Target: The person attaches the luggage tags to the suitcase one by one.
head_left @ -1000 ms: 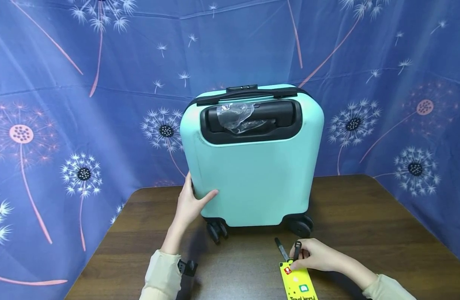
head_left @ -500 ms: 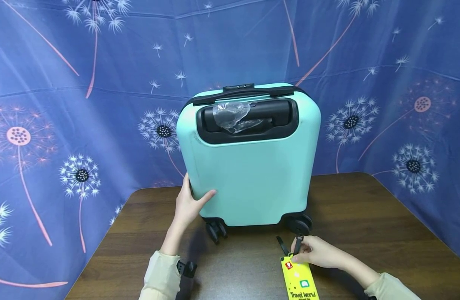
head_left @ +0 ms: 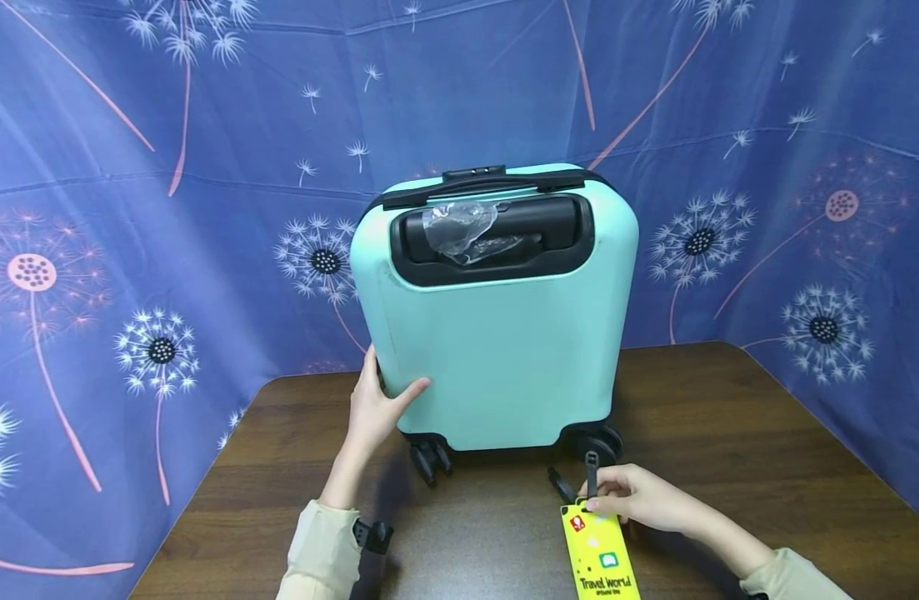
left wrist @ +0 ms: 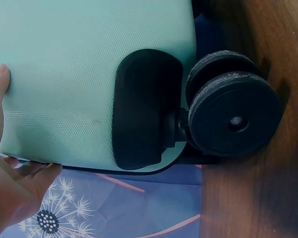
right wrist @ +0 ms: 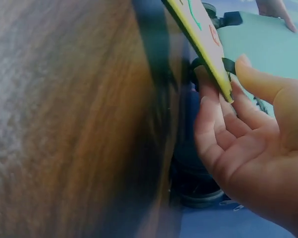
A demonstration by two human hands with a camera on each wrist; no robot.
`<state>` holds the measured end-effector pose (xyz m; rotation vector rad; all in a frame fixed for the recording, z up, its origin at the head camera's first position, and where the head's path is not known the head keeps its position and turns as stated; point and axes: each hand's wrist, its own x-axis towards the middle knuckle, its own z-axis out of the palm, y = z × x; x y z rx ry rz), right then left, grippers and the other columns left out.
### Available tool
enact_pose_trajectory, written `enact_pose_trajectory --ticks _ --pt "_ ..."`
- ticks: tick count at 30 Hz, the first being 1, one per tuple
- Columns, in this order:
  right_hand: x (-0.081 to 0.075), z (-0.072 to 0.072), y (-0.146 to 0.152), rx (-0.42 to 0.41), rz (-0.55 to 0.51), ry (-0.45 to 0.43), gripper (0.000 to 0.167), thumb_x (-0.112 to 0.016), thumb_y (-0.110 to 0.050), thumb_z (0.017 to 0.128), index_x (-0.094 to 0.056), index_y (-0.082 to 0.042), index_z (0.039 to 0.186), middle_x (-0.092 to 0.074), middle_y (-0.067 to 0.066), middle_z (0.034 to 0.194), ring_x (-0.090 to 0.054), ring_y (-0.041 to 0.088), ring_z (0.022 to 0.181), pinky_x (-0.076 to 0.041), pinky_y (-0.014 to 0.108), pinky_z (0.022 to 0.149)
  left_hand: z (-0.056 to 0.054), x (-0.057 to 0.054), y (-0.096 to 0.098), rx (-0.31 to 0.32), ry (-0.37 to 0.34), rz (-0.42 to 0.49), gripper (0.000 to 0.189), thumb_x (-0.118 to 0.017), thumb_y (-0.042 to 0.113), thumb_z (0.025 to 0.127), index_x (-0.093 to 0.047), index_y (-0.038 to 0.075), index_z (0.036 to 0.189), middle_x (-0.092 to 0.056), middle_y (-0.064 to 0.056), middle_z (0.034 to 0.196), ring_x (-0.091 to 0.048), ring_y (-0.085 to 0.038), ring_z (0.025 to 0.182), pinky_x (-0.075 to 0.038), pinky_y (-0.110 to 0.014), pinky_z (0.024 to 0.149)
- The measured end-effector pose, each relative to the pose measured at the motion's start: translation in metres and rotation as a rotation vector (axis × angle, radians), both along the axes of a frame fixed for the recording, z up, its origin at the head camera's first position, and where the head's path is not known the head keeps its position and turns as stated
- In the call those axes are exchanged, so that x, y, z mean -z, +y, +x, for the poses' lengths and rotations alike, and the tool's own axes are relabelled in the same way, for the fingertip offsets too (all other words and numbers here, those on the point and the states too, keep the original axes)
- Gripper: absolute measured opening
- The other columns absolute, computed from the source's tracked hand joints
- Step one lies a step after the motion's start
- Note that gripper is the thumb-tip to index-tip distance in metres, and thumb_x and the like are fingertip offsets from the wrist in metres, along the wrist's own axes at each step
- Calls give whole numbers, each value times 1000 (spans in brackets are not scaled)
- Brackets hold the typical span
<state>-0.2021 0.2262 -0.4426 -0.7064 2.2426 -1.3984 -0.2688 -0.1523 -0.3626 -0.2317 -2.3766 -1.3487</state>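
A mint-green suitcase [head_left: 504, 358] stands upright on its wheels. My left hand [head_left: 374, 408] holds its lower left side, the thumb on the broad face and the fingers around the edge; the left wrist view shows this hand [left wrist: 20, 193] beside a black double wheel [left wrist: 233, 116]. In front of the suitcase's right wheel, my right hand [head_left: 642, 498] pinches the black strap [head_left: 591, 475] of a yellow luggage tag [head_left: 597, 554]. The strap's buckle end points up and its other end sticks out to the left. In the right wrist view the tag [right wrist: 203, 47] appears edge-on above the fingers.
The suitcase stands on a dark wooden table [head_left: 279, 500] with a blue dandelion-patterned cloth [head_left: 227, 275] behind it. Clear plastic film [head_left: 459, 229] wraps part of the black recessed handle [head_left: 549, 223]. A black wheel [head_left: 600, 442] is close to my right hand.
My right hand has moved slightly up and right with the luggage tag, and the strap's buckle end has risen. My left hand keeps its place on the suitcase. The head view has shifted a little.
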Motion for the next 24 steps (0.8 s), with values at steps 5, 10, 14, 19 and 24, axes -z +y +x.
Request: enact_pose_trajectory --ticks 5,10,14,19,24 --pt "-8 2 1 -7 -18 17 24 -61 -15 91 -65 1 108 -70 10 94 -62 11 75 -49 25 58 -2 2 0 -10 11 -3 97 -74 51 75 -17 28 150 -42 -7 143 -48 -28 125 -45 -49 95" --pt "-20 5 2 29 10 44 24 -62 -17 90 -67 -1 107 -71 8 95 -61 10 73 -50 28 57 -4 2 0 -11 11 -1 97 -74 53 74 -17 30 149 -42 -6 143 -47 -27 125 -45 -49 96" --pt "-32 7 3 70 47 99 17 -64 -19 89 -69 -5 96 -69 4 83 -54 7 61 -43 22 47 -4 2 -1 -12 17 -1 97 -74 52 73 -18 31 149 -41 -5 143 -47 -27 125 -45 -49 96" --pt "-48 12 7 127 86 184 16 -64 -24 89 -64 -10 82 -59 -4 69 -37 1 48 -31 19 39 -3 3 0 -18 26 -3 97 -74 52 74 -18 28 150 -42 -7 143 -48 -28 124 -46 -49 95" --pt "-71 19 13 207 101 309 11 -63 -23 90 -68 -13 87 -62 -6 75 -37 0 50 -33 22 40 -1 2 1 -23 24 -4 96 -74 52 74 -20 26 149 -44 -8 142 -49 -28 123 -46 -49 94"
